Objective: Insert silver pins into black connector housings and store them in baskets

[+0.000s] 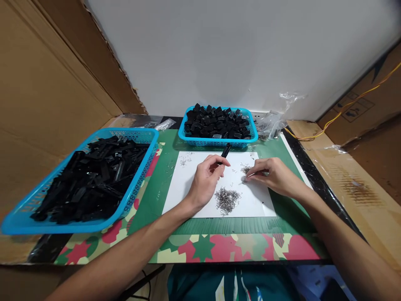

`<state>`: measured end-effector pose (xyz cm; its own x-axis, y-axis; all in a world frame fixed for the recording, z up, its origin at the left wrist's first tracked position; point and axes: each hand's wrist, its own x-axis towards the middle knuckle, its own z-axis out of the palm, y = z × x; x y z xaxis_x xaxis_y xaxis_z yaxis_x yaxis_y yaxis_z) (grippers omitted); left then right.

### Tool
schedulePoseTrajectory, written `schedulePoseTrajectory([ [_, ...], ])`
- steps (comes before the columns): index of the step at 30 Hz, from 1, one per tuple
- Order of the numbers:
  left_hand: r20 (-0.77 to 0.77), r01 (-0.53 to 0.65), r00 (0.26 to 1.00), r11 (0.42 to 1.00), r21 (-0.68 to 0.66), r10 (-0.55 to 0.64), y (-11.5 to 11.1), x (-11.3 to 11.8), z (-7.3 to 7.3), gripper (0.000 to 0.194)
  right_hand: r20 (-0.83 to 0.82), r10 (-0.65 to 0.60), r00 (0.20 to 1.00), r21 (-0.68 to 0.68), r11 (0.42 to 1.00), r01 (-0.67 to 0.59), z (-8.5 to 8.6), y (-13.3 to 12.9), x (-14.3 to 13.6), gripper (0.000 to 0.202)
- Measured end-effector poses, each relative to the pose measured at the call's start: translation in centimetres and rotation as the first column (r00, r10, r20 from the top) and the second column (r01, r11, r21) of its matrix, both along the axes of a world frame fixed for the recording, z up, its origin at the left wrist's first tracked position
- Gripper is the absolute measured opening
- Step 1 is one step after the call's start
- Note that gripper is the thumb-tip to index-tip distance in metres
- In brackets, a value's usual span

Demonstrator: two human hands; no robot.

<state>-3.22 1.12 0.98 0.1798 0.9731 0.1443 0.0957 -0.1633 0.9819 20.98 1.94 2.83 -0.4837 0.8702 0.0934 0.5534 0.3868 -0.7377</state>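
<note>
My left hand point(205, 177) is closed round a slim black plastic part point(226, 150), which sticks up past the fingers above the white paper point(184, 184). At the paper's right side, my right hand point(266, 173) has its thumb and fingertips pinched together beside a small pile of metal pieces point(245, 168); whatever lies between the fingertips is too small to name. A larger heap of tiny metal pieces point(227, 200) lies between the hands, nearer the front edge. A few more pieces point(185, 160) are scattered at the paper's upper left.
A blue basket point(138, 186) of long black parts stands at the left. Behind the paper is another blue basket point(216, 142) with small black pieces. Clear plastic bags point(271, 122) lie at the back right, near a yellow wire point(327, 124). Cardboard point(46, 62) borders the left.
</note>
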Motion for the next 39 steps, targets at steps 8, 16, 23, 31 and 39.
schedulePoseTrajectory([
  [8, -0.096, 0.105, 0.991, 0.99, 0.09, -0.096, -0.6, 0.2, 0.3, 0.016, -0.377, -0.262, 0.888, -0.222, 0.957, 0.188, -0.5, 0.3, 0.0, 0.023],
  [16, 0.197, 0.269, 0.949, 0.958, -0.104, -0.245, -1.4, 1.2, 0.9, 0.025, -0.567, -0.331, 0.754, -0.251, 0.942, 0.224, -1.1, -1.4, -3.6, 0.02],
  [23, 0.313, 0.265, 0.93, 0.943, -0.202, -0.195, -1.4, 1.2, 0.8, 0.036, -0.527, -0.292, 0.798, -0.134, 0.956, 0.261, -0.6, -2.5, -4.7, 0.02],
  [31, 0.424, 0.264, 0.893, 0.937, -0.228, -0.149, -1.5, 0.9, 0.3, 0.031, -0.432, -0.159, 0.888, 0.093, 0.971, 0.219, 0.2, -4.0, -5.1, 0.026],
  [39, 0.402, 0.241, 0.907, 0.939, -0.244, -0.129, -1.7, 1.2, 0.7, 0.03, -0.425, -0.194, 0.884, 0.145, 0.949, 0.278, -0.1, -3.7, -5.0, 0.021],
])
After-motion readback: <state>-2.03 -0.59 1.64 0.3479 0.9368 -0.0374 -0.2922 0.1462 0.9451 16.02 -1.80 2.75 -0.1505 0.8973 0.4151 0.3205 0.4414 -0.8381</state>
